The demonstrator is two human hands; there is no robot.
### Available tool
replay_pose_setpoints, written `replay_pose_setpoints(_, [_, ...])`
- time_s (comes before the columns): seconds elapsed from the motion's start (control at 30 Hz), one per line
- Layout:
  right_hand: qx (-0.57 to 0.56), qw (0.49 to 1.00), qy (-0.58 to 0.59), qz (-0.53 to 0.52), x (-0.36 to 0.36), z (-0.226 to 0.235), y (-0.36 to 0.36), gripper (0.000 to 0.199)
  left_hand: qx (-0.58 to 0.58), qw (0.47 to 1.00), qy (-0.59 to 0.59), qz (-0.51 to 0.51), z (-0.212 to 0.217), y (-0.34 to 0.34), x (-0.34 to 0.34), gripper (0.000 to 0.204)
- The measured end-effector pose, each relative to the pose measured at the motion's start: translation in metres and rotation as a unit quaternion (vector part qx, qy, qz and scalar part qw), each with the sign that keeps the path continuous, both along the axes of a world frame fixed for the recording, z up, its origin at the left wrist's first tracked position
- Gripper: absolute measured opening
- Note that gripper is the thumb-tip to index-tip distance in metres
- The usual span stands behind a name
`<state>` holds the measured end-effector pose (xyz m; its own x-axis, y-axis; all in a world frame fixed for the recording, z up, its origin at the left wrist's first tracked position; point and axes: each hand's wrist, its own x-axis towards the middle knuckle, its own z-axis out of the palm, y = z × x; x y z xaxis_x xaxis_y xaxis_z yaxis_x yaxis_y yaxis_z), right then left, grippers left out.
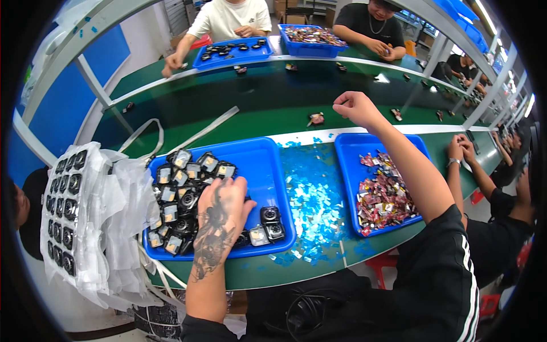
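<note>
My left hand (pixel 223 200) reaches into a blue tray (pixel 286 219), its fingers curled down among small square black camera-like units (pixel 188 198). A dark bit shows beside the thumb, but the fingers hide what they hold. In the tray's near right corner sit a few more of these units (pixel 270 214). My right hand (pixel 354 108) is raised over the green conveyor belt (pixel 262 114), its fingertips pinched together; whatever is in them is too small or hidden to name. Left of that hand, a small circuit board with parts (pixel 315 118) rests on the belt.
A second blue tray (pixel 341 171) of small circuit boards (pixel 384 199) stands under my right forearm. Blue film pieces (pixel 313 208) litter the table between the trays. White moulded trays (pixel 74 211) are stacked at left. Across the belt, co-workers sit behind blue trays (pixel 233 52); metal posts frame the line.
</note>
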<state>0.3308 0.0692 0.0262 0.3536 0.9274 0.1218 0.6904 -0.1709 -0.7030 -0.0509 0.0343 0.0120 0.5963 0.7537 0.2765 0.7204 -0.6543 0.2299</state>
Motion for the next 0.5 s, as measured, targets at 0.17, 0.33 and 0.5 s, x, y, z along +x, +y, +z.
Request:
replay_pose_setpoints(0.17, [-0.032,0.989,-0.096,0.109,-0.02,0.014,-0.062,0.017,-0.033,0.993,-0.103,0.046,0.009,0.003,0.003,0.015])
replay_pose_setpoints(0.33, [-0.068,0.978,-0.065,0.184,-0.07,0.026,-0.117,0.018,-0.111,0.951,-0.289,-0.01,0.001,0.003,0.026,0.026])
replay_pose_setpoints(0.5, [-0.056,0.939,0.228,0.251,-0.133,0.02,-0.13,0.033,-0.431,0.756,-0.489,-0.058,0.001,-0.017,0.043,0.025])
